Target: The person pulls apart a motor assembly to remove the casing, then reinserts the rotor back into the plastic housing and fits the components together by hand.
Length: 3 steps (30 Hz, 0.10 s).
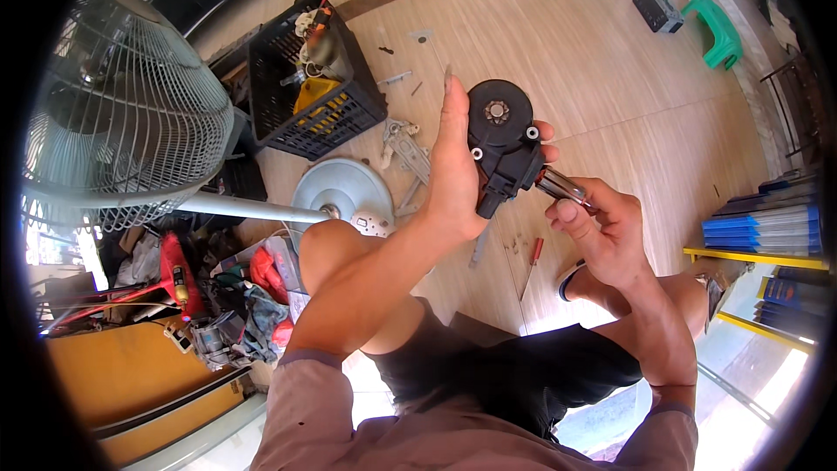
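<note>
A black gear motor, like one from a car window, is held up over the floor. Its round housing faces me, with a small toothed metal gear at the centre. My left hand is closed around the housing, thumb raised along its left edge and fingertips showing behind its right side. At the lower right of the housing is a silver metal cylinder. My right hand pinches this cylinder between thumb and fingers. The fingers partly cover its far end, so I cannot tell how it joins the housing.
A red-handled screwdriver and metal bracket parts lie on the floor. A black plastic crate and a standing fan are at left. A green stool stands far right, near a yellow-edged shelf.
</note>
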### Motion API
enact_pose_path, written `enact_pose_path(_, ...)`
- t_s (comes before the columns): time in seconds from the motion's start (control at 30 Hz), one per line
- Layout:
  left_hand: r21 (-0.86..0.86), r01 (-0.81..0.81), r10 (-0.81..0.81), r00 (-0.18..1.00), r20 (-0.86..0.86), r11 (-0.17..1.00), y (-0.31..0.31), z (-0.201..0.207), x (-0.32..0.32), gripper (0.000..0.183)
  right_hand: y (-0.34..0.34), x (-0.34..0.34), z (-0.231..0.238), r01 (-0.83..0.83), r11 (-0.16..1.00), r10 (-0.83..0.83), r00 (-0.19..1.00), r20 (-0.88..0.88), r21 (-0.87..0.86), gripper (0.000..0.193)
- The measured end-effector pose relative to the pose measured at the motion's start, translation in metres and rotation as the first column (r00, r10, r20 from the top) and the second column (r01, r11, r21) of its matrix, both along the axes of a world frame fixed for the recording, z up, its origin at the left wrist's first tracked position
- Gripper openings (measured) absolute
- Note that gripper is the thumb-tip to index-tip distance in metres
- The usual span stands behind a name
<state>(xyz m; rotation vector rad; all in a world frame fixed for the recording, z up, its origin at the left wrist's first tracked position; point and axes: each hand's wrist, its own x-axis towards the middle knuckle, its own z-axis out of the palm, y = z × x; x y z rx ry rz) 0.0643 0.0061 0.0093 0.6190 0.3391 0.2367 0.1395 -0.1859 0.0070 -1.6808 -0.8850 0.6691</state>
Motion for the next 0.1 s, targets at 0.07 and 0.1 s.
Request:
enact_pose_path(0.07, 0.006, 0.008, -0.008, 1.000, -0.004, 1.000, -0.0005, 0.0001, 0.0005, 0.076, 0.0003, 0.0001, 0.0018, 0.000, 1.000, 0.000, 1.000, -0.004, 0.010, 0.031)
enact_pose_path(0.1, 0.003, 0.008, -0.008, 1.000, -0.006, 1.000, -0.0006, -0.0009, 0.0007, 0.076, 0.0003, 0.0007, 0.0018, 0.003, 1.000, -0.003, 1.000, -0.013, 0.004, 0.031)
